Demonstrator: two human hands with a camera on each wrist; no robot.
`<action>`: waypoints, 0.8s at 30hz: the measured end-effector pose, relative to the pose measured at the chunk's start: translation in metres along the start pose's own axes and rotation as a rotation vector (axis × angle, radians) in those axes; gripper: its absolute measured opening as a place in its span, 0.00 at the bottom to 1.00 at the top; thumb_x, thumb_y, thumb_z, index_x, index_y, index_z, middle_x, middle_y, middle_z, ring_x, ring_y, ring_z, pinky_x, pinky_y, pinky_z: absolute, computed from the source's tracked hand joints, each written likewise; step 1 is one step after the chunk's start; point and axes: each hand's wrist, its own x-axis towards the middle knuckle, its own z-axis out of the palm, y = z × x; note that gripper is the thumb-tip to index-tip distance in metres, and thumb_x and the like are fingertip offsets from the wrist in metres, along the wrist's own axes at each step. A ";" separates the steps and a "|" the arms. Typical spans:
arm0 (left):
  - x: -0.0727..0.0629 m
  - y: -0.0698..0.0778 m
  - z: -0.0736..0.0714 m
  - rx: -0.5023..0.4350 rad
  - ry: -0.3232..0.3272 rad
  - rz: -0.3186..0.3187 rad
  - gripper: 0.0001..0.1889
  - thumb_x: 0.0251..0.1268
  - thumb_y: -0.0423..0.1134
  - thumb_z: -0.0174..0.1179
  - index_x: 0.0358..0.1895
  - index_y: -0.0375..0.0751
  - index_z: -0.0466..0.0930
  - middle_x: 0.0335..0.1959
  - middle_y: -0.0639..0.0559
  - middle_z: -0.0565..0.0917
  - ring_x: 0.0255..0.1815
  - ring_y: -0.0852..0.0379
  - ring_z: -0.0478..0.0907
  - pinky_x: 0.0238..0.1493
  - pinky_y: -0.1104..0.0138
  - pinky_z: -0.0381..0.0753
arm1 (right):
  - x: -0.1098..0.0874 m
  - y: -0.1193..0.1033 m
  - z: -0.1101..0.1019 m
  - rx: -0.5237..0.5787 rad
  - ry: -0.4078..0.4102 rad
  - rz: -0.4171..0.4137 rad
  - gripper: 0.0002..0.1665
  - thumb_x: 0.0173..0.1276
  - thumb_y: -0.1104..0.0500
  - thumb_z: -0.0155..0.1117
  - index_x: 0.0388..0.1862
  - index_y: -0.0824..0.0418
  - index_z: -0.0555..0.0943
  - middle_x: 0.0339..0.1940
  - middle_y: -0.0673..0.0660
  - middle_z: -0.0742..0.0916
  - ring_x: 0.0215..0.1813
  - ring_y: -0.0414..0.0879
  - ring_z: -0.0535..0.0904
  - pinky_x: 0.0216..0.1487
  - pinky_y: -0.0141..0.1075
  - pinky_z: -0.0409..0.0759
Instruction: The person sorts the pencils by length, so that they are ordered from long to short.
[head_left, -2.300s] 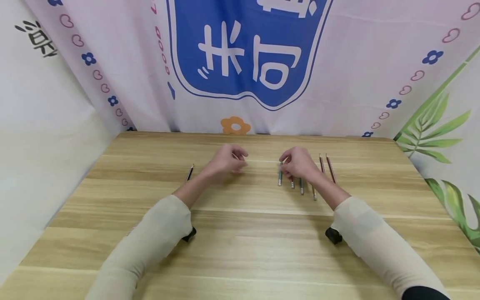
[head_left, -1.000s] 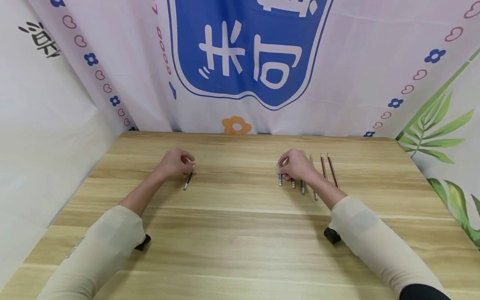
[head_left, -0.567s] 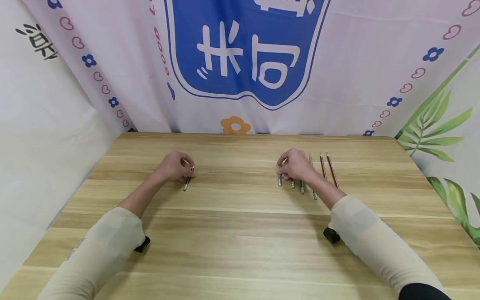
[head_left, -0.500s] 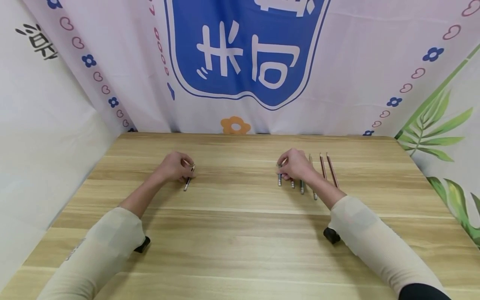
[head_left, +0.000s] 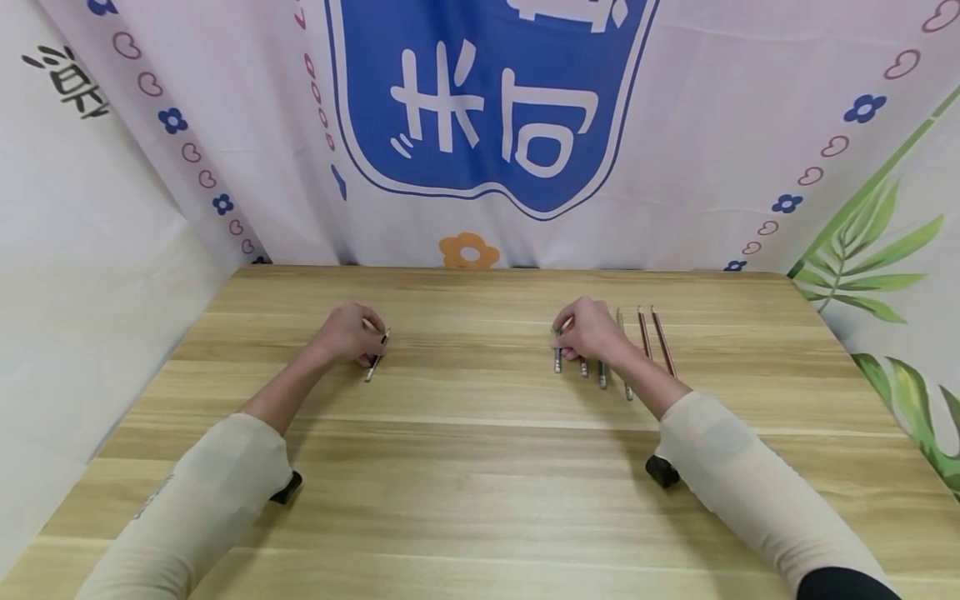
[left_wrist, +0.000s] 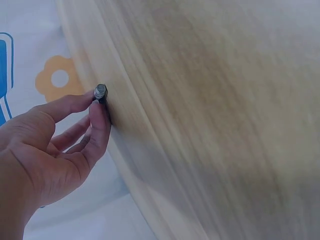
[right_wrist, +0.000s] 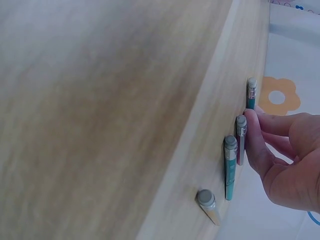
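Note:
At the left of the table, my left hand (head_left: 348, 332) pinches a dark pencil (head_left: 373, 365) between thumb and fingers. The left wrist view shows the eraser end of this pencil (left_wrist: 101, 92) poking out above the thumb. My right hand (head_left: 589, 328) is at the left end of a row of pencils, its thumb and index finger pinching a teal pencil (right_wrist: 251, 93). Beside the thumb lies a reddish pencil (right_wrist: 241, 132), then another teal pencil (right_wrist: 230, 167) and a tan one (right_wrist: 208, 205). The hand and forearm hide parts of the row.
Two dark red pencils (head_left: 646, 333) lie at the right end of the row. The wooden table (head_left: 465, 483) runs back to a printed curtain (head_left: 697, 167). Bare wood separates the two hands.
My left hand has moved left from mid-table, where it held nothing, to the dark pencil, and now pinches it; the pencil has barely shifted. The right hand has stayed nearly still.

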 end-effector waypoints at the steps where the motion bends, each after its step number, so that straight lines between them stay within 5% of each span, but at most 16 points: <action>1: 0.000 0.000 0.000 -0.004 -0.001 0.001 0.16 0.58 0.22 0.67 0.49 0.17 0.78 0.31 0.38 0.86 0.20 0.58 0.83 0.25 0.65 0.89 | 0.000 0.000 0.000 0.001 0.001 0.001 0.14 0.65 0.71 0.74 0.49 0.74 0.85 0.32 0.63 0.89 0.22 0.42 0.85 0.27 0.32 0.88; 9: 0.001 0.004 0.002 -0.015 0.002 -0.005 0.14 0.58 0.23 0.67 0.47 0.20 0.80 0.29 0.44 0.85 0.21 0.59 0.81 0.27 0.66 0.89 | 0.000 0.001 0.000 0.005 -0.004 0.010 0.15 0.65 0.72 0.73 0.50 0.75 0.85 0.32 0.63 0.89 0.23 0.42 0.85 0.27 0.32 0.88; 24: 0.006 0.017 0.013 -0.057 0.010 0.035 0.14 0.64 0.23 0.64 0.52 0.19 0.79 0.34 0.38 0.85 0.24 0.58 0.81 0.27 0.68 0.88 | 0.000 0.000 0.000 0.000 -0.009 0.003 0.15 0.65 0.72 0.72 0.51 0.75 0.85 0.32 0.64 0.90 0.22 0.42 0.85 0.27 0.31 0.87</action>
